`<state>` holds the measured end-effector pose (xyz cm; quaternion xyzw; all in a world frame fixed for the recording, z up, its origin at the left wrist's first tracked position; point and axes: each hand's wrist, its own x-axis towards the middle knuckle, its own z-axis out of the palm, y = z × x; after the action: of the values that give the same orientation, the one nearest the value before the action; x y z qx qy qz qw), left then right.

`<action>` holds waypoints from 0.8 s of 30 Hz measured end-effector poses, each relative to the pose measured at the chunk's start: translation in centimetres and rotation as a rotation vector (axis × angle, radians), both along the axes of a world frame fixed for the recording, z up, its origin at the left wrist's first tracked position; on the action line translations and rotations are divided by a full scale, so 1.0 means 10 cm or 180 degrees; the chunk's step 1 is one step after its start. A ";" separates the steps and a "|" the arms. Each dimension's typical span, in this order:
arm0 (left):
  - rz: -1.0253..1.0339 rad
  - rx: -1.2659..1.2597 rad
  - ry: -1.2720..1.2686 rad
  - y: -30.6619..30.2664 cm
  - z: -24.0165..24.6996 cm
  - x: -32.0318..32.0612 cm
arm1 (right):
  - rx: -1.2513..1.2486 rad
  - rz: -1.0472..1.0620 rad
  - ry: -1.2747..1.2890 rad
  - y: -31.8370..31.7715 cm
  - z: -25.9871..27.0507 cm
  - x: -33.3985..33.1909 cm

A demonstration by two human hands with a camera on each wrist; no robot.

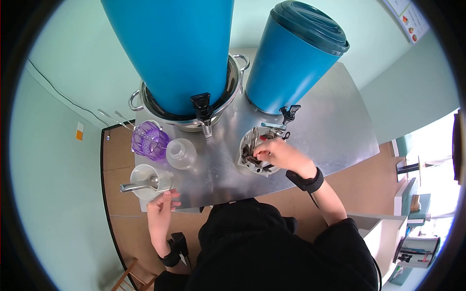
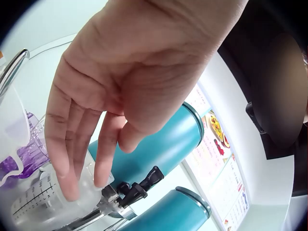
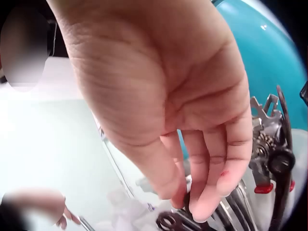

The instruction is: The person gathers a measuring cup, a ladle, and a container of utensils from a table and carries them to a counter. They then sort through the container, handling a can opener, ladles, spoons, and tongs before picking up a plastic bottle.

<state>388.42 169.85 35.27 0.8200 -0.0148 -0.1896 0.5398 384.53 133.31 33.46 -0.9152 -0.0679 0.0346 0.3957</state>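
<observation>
My right hand (image 1: 279,154) reaches down into a white tub (image 1: 241,157) of metal utensils. Its thumb and fingers bend together over dark handles (image 3: 192,219), and I cannot tell whether they pinch one. A kitchen tool with red tips (image 3: 263,187) stands beside these fingers. Close to a translucent white cup (image 1: 141,172) at the table's front left edge is my left hand (image 1: 160,208), its fingers loose with nothing between them. A metal scoop (image 1: 141,185) lies across that cup. Beyond it stands a frosted plastic bottle (image 1: 180,154) with a measuring scale.
A purple faceted pitcher (image 1: 150,140) holding long-handled metal utensils stands at the left. A big blue dispenser (image 1: 170,53) with a black tap sits on a steel pot (image 1: 138,99) behind. Another blue dispenser (image 1: 291,63) rises behind the tub on the steel table (image 1: 330,126).
</observation>
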 end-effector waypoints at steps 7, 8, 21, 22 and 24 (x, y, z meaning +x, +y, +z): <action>-0.0224 -0.0293 -0.0328 -0.26 -0.04 -0.14 | -0.0213 -0.0420 -0.0469 -0.11 0.23 0.35; -0.0300 -0.0323 -0.0328 -0.29 -0.05 -0.16 | -0.0227 -0.0304 -0.0522 -0.15 0.09 0.42; -0.0261 -0.0080 -0.0188 -0.06 -0.22 -0.19 | -0.0596 -0.0213 -0.0479 -0.15 -0.07 0.42; -0.0267 -0.0084 -0.0199 -0.05 -0.22 -0.19 | -0.0482 -0.0235 -0.0553 -0.14 -0.07 0.42; -0.0304 -0.0076 -0.0233 -0.07 -0.22 -0.19 | -0.0253 -0.0283 -0.0703 -0.13 -0.07 0.44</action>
<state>386.54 169.17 33.02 0.8183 -0.0759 -0.1849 0.5390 388.96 132.01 32.78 -0.9305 -0.0689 -0.0813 0.3503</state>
